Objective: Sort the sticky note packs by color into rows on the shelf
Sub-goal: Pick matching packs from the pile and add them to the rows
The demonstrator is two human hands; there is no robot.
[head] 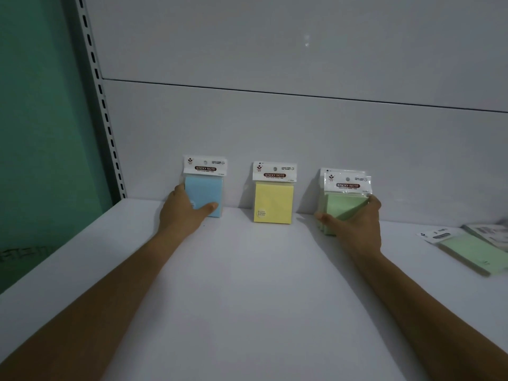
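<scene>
White shelf: I see left hand gripping blue pack, right hand clamped on green packs, likely steadying them upright as row starts.

- Shelf: a flat white matte board that fills the lower half of the view and runs back to the rear panel.
- Back panel: pale grey-white, rising straight from the shelf's rear edge.
- Seam: a thin dark line across the back panel, splitting it into a lower and an upper sheet.
- Upright: a white metal post at the left with a row of dark slots, meeting the shelf's rear left corner.
- Wall: green, left of the upright; the faint marks low on it are unreadable.
- Light: dim and even, with one small bright glint on the upper sheet.
</scene>
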